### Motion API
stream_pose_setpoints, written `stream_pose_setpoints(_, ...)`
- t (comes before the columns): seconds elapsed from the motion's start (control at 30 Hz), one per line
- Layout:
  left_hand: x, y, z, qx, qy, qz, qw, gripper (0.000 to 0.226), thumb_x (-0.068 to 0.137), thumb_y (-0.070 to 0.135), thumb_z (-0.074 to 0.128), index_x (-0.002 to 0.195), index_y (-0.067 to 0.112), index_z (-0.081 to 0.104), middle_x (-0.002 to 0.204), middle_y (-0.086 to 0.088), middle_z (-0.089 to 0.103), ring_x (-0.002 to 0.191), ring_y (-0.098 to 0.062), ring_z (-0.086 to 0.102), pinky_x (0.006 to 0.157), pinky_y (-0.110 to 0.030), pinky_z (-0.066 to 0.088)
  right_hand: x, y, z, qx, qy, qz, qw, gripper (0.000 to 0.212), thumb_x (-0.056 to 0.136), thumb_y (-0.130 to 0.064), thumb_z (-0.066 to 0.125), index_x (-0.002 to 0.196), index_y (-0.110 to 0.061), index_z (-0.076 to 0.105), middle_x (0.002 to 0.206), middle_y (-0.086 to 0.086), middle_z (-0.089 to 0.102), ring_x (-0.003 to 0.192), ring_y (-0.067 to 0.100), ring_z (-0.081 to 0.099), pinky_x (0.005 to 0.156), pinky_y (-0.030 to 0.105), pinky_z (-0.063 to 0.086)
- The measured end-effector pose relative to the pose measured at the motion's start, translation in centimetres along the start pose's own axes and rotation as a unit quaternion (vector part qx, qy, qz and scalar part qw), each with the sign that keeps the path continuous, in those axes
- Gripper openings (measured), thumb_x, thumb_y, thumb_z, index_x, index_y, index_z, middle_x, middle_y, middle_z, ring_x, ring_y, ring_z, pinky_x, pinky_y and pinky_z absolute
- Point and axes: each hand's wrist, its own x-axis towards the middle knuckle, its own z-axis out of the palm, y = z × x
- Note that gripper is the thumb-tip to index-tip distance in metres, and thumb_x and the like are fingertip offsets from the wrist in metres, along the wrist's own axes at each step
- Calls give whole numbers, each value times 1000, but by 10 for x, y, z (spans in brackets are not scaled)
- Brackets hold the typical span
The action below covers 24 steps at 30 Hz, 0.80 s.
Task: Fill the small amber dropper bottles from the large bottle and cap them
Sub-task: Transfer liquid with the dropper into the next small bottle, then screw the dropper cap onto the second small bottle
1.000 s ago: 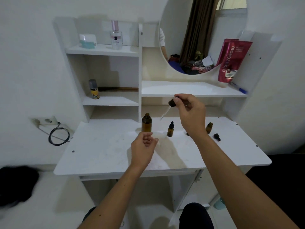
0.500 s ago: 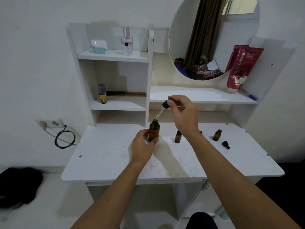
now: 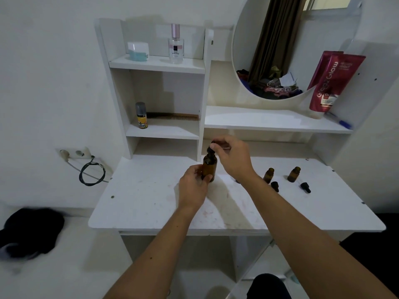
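Your dropper (image 3: 211,147) has dropped into the large bottle (image 3: 209,168); right hand (image 3: 232,157) pinching its bulb, left hand (image 3: 194,186) gripping glass, release slowly.

Head-worn camera, facing forward and down, desk (image 3: 151,203) near

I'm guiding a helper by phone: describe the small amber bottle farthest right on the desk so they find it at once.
Start at the white desk under the round mirror and look right of the person's right hand. Two small amber bottles stand open there; yours is the small amber bottle nearer the desk's right edge, with a black dropper cap lying just in front, to its right.
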Motion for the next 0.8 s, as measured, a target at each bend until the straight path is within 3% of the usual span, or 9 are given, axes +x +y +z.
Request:
stream_pose_setpoints(0.17, -1, -1, 0, 6, -3, -5, 1000, 40, 93, 32, 75, 130, 24, 62, 127, 7, 69, 114, -12, 65, 95, -17, 43, -5, 4, -2, 6, -3, 9, 1000, 20, 99, -21, 72, 118, -15, 75, 103, -8, 74, 92, -5, 66, 79, 1, 49)
stream_pose_setpoints(0.3, -2, -2, 0, 4, -5, -5, 1000, 42, 92, 34, 75, 130, 23, 61, 127, 5, 68, 114, -14, 65, 97, -22, 47, -17, 7, -19, 11, 30, -12, 999, 22, 99, -21, 71, 120, -14, 74, 107, -10, 73, 96, -7, 66, 83, 3, 49)
stream_pose_setpoints(0.43, -7, -1, -2, -11, 2, 3, 1000, 52, 89, 34, 79, 134, 21, 57, 128, 2, 67, 113, -15, 65, 102, -33, 54, -38, 20, -50, 19, 75, -11, 997, 22, 98, -20, 73, 119, -14, 75, 107, -8, 75, 99, 1, 70, 88, 10, 54)
stream_pose_setpoints(0.57, -13, 0, -2, -27, 23, 0, 999, 57, 87, 30, 82, 135, 18, 54, 129, 0, 65, 115, -13, 62, 97, -25, 50, -63, 46, -81, 27, 108, 41, 993, 20, 97, -22, 75, 116, -15, 76, 101, -12, 75, 93, 3, 72, 84, 23, 61)
stream_pose_setpoints(0.63, -19, 3, -1, -28, 47, -2, 999, 55, 86, 30, 83, 132, 19, 54, 128, 0, 63, 113, -14, 61, 94, -23, 51, -76, 60, -94, 37, 117, 70, 990, 19, 96, -22, 76, 115, -16, 76, 99, -8, 76, 89, 12, 74, 79, 29, 62)
stream_pose_setpoints(0.7, -28, 7, 1, -32, 67, 3, 997, 49, 86, 31, 82, 125, 20, 55, 121, 1, 64, 106, -15, 63, 88, -22, 54, -90, 72, -105, 45, 126, 93, 987, 17, 96, -20, 75, 113, -16, 75, 97, -2, 78, 87, 13, 76, 79, 24, 61)
stream_pose_setpoints(0.8, -43, 16, 13, -52, 58, 17, 997, 37, 88, 34, 80, 115, 23, 56, 106, 6, 65, 92, -12, 64, 76, -15, 51, -107, 91, -118, 19, 143, 114, 983, 17, 95, -16, 77, 112, -14, 77, 99, -4, 77, 90, -4, 72, 83, 8, 54)
